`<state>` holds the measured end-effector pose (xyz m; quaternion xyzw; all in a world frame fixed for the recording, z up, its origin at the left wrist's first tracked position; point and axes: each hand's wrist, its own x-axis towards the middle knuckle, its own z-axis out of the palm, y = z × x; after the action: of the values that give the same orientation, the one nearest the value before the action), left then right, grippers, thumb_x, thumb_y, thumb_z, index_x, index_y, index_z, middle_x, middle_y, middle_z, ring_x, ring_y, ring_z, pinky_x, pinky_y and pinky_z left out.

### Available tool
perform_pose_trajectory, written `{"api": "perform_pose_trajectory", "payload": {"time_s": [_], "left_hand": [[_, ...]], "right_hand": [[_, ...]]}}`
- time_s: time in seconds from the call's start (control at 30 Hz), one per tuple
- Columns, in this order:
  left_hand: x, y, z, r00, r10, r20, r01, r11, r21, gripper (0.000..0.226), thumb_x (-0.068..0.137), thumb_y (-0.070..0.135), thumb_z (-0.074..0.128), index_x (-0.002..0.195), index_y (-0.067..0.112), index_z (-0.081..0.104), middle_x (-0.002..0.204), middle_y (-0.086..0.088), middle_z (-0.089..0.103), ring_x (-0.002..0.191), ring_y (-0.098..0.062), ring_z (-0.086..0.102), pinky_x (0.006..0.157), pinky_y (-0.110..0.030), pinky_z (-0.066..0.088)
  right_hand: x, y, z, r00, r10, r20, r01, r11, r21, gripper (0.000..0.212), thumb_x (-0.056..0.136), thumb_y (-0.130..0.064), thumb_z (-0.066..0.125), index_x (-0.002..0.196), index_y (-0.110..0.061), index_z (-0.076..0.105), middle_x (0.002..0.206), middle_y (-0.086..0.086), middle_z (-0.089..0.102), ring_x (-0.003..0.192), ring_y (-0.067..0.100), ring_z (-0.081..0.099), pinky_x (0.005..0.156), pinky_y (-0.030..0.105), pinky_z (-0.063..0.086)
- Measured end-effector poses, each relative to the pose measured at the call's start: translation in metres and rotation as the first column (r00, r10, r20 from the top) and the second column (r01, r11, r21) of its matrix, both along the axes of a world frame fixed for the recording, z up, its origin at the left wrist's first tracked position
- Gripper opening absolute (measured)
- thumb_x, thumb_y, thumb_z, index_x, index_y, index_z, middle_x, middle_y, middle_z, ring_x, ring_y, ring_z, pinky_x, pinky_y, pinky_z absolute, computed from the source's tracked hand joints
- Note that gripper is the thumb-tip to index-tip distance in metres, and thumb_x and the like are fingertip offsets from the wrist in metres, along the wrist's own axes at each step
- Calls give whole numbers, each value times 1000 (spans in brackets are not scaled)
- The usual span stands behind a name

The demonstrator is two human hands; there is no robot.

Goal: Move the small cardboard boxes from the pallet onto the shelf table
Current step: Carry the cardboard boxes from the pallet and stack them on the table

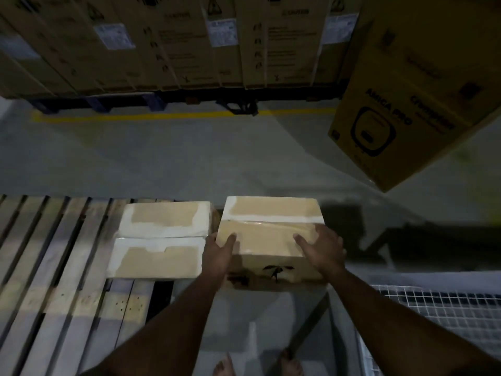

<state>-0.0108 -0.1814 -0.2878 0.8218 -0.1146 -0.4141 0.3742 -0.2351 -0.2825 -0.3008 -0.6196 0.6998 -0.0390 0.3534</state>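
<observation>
My left hand and right hand clasp the box by its short ends (its length lying crosswise between my palms), clear of the pallet's right edge.

Wooden pallet of pale slats with dark gaps, at left on the grey floor. One taped box flat on the slats near the pallet's far right corner, its right side at the pallet's right edge. Second box just beyond that edge, clear of the slats, over bare floor. Wire-mesh shelf at lower right. Across the floor, a yellow line; behind it big cartons on a blue pallet.
</observation>
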Motion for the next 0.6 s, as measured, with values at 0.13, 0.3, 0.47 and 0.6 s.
{"api": "perform_pose_trajectory", "payload": {"time_s": [0.13, 0.3, 0.47, 0.6], "left_hand": [[1, -5, 54, 995, -40, 88, 45, 997, -56, 55, 96, 47, 64, 140, 15, 55, 137, -6, 62, 120, -28, 60, 102, -36, 48], [-9, -2, 135, 983, -30, 182, 57, 988, -146, 55, 100, 37, 62, 146, 12, 47, 142, -1, 55, 129, -23, 53, 98, -26, 34], [-18, 13, 205, 981, 7, 196, 39, 972, -230, 47, 100, 36, 62, 139, 13, 53, 117, 6, 55, 104, -16, 49, 89, -28, 39], [-18, 34, 251, 972, 5, 235, 63, 958, -281, 45, 99, 41, 61, 136, 16, 55, 121, -1, 59, 101, -21, 52, 84, -34, 43]], "right_hand": [[-9, -6, 50, 991, -82, 102, 86, 996, -34, 69, 83, -61, 67, 136, -20, 51, 137, 10, 56, 125, 35, 48, 102, 46, 43], [-16, 2, 124, 969, -123, 212, 148, 984, -104, 66, 84, -62, 65, 133, -19, 51, 131, 11, 59, 118, 33, 54, 98, 47, 48], [-18, 23, 205, 960, -182, 212, 228, 950, -215, 66, 85, -64, 62, 133, -19, 54, 131, 10, 60, 120, 33, 51, 99, 45, 45], [-24, 52, 259, 943, -190, 273, 267, 921, -282, 64, 88, -61, 61, 134, -18, 54, 132, 12, 59, 124, 34, 46, 103, 46, 42]]}}
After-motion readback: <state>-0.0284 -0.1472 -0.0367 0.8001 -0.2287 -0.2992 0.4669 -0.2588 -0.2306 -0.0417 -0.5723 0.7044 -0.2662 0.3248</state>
